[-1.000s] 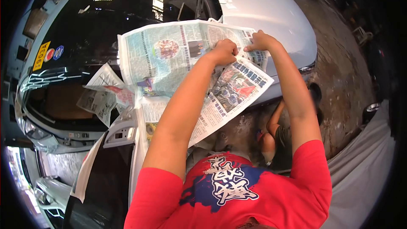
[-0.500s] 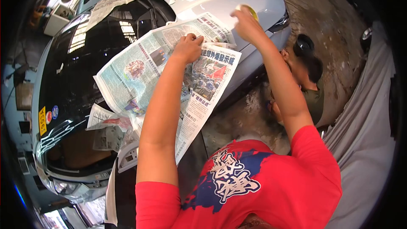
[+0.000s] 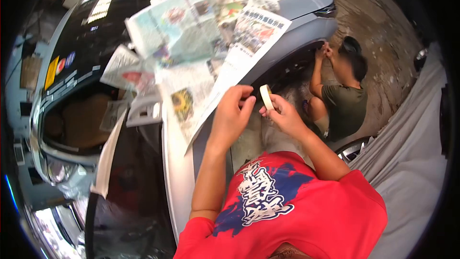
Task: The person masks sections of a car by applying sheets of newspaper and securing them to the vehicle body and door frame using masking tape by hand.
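While the tape roll is gripped on edge between the thumb and fingers of the right hand, the left hand is held just beside it, fingers loosely bent; whether a tape end is pinched there cannot be told. The roll is positioned in front of the torso, near the lower edge of the newspaper. For clean work, the ring is probably best held by its sides, so that it can be turned freely, and any strip best drawn straight and touched only at its very end, lest the sticky face be fouled. Tape would need to be laid lightly on newsprint, since thin paper could be torn. Materials noted: a narrow, pale yellowish ring; limp, creased sheets, blurred in places, tapered to a point at the bottom; smooth, glossy silver-blue bodywork; dark, reflective glass. Beyond the right hand, rough, stained floor is seen, with grey cloth hung in soft folds.
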`<state>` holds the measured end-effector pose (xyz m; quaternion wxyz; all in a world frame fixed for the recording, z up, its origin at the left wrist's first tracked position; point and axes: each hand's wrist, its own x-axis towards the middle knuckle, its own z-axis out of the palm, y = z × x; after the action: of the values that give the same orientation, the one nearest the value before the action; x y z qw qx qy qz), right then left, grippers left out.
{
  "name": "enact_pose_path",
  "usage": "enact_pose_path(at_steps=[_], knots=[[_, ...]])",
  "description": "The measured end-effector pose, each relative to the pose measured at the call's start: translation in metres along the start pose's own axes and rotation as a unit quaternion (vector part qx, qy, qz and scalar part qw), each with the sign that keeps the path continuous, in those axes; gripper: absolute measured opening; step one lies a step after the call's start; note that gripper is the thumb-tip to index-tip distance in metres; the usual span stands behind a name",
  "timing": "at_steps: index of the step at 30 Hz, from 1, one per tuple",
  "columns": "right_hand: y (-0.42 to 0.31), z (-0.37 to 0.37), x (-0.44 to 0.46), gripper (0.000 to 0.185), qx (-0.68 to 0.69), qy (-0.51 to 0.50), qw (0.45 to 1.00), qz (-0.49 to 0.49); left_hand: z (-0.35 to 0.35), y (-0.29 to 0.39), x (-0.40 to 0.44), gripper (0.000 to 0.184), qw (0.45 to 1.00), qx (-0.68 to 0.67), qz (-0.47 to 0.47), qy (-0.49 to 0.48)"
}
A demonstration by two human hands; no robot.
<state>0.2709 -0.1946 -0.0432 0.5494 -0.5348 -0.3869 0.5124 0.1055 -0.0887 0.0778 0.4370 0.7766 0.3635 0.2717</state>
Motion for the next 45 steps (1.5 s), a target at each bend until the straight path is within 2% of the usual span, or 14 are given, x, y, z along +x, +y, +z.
enact_pose_path(at_steps=[2,3,7,9,12,15,16,21,24,33,40,43,45], knots=[[-0.010,0.014,-0.012,0.043,-0.023,-0.037,0.999,-0.005,0.004,-0.021,-0.040,0.021,0.996,-0.074,-0.042,0.027],[-0.013,0.021,-0.019,0.033,-0.029,-0.049,0.998,-0.013,0.004,-0.024,-0.056,0.019,0.991,-0.114,-0.059,0.039],[-0.030,0.047,-0.053,0.031,-0.061,-0.084,0.995,-0.014,0.000,-0.017,-0.092,0.018,0.977,-0.188,-0.093,0.052],[-0.037,0.057,-0.064,0.029,-0.081,-0.087,0.993,-0.016,-0.001,-0.019,-0.105,0.018,0.980,-0.170,-0.089,0.053],[-0.034,0.056,-0.072,0.027,-0.311,-0.079,0.926,-0.198,-0.004,-0.024,-0.124,0.018,0.989,-0.122,-0.069,0.052],[-0.040,0.052,-0.080,0.027,-0.339,-0.145,0.898,-0.240,-0.003,-0.031,-0.141,0.018,0.991,-0.106,-0.046,0.067],[-0.045,0.054,-0.083,0.027,-0.326,-0.153,0.889,-0.282,-0.003,-0.030,-0.148,0.019,0.991,-0.107,-0.044,0.072],[-0.031,0.061,-0.099,0.027,-0.336,-0.174,0.865,-0.331,-0.010,-0.031,-0.180,0.011,0.984,-0.136,-0.088,0.069],[-0.025,0.068,-0.110,0.027,-0.325,-0.201,0.876,-0.296,-0.007,-0.043,-0.193,0.009,0.977,-0.159,-0.131,0.063],[-0.021,0.071,-0.119,0.018,-0.374,-0.216,0.848,-0.307,0.007,-0.057,-0.216,0.009,0.955,-0.225,-0.181,0.074],[-0.036,0.070,-0.119,0.012,-0.420,-0.266,0.813,-0.303,0.002,-0.055,-0.227,0.008,0.960,-0.178,-0.211,0.041],[-0.026,0.070,-0.116,0.012,-0.377,-0.256,0.839,-0.297,0.002,-0.063,-0.233,0.009,0.956,-0.205,-0.205,0.040],[-0.022,0.069,-0.115,0.024,-0.379,-0.236,0.868,-0.217,0.004,-0.060,-0.235,0.010,0.957,-0.206,-0.198,0.054]])
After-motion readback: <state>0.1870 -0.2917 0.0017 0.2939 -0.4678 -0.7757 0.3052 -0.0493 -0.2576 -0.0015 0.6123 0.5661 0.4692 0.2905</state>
